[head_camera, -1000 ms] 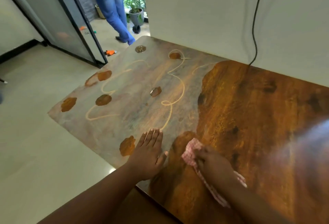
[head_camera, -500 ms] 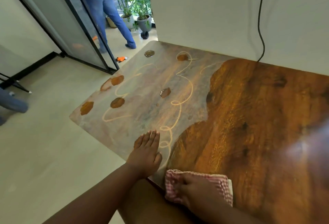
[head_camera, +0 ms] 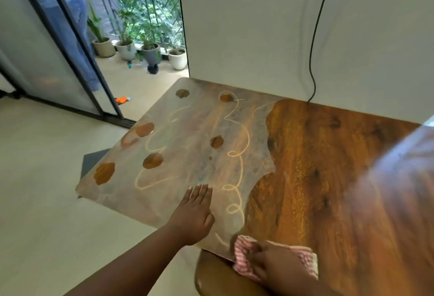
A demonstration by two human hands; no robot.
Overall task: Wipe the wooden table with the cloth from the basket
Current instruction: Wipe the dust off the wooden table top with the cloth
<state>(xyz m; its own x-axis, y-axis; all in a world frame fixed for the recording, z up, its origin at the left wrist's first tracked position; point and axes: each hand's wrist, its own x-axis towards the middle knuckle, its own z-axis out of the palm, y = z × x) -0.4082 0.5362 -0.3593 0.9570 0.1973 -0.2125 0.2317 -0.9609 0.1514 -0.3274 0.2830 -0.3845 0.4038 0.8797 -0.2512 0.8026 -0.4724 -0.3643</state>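
The wooden table (head_camera: 317, 166) fills the right and middle of the head view. Its right part is shiny brown wood; its left part is dull grey with brown blotches (head_camera: 104, 173) and pale looping streaks (head_camera: 237, 152). My left hand (head_camera: 193, 213) lies flat with straight fingers on the grey part near the front edge. My right hand (head_camera: 274, 264) presses a crumpled red-and-white checked cloth (head_camera: 244, 254) onto the table's front edge, at the border between grey and brown. The basket is not in view.
A white wall (head_camera: 258, 37) with a hanging black cable (head_camera: 312, 60) stands behind the table. A brown seat (head_camera: 218, 279) sits below the front edge. At left, a glass sliding door (head_camera: 58, 44), potted plants (head_camera: 152, 53), and a person behind the glass.
My right hand dragged the cloth from the middle of the table back to the front edge, then slightly left. The brown wiped area grew. My left hand stayed put.
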